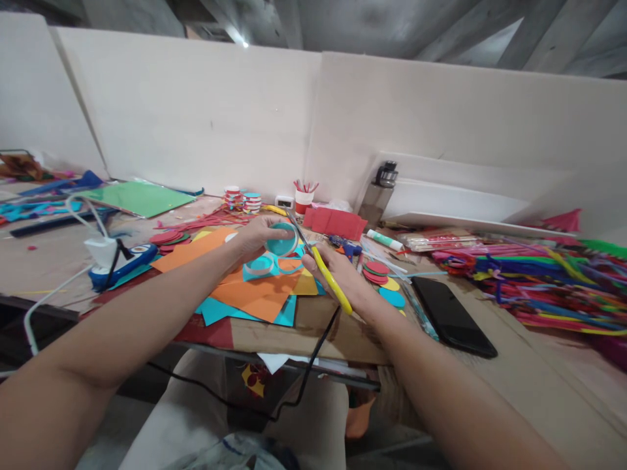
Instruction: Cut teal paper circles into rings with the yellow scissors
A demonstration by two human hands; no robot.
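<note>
My left hand (255,237) is closed on a round teal piece with a white rim (281,239), held up above the papers. My right hand (350,277) grips yellow-handled scissors (333,282), their blades pointing up and away beside that piece's right edge. Below the hands, a second white-rimmed teal piece (258,265) lies on the papers. Orange sheets (259,297) and teal sheets (220,311) overlap there. Close to my right wrist are red paper discs (376,269) and a teal disc (392,297).
A black phone (453,316) lies at the right, near many coloured pipe cleaners (533,281). A blue-and-white power strip (120,264) with cables stands left. Behind are a cup of red sticks (304,199), a glue stick (385,239) and a dark-lidded bottle (379,196).
</note>
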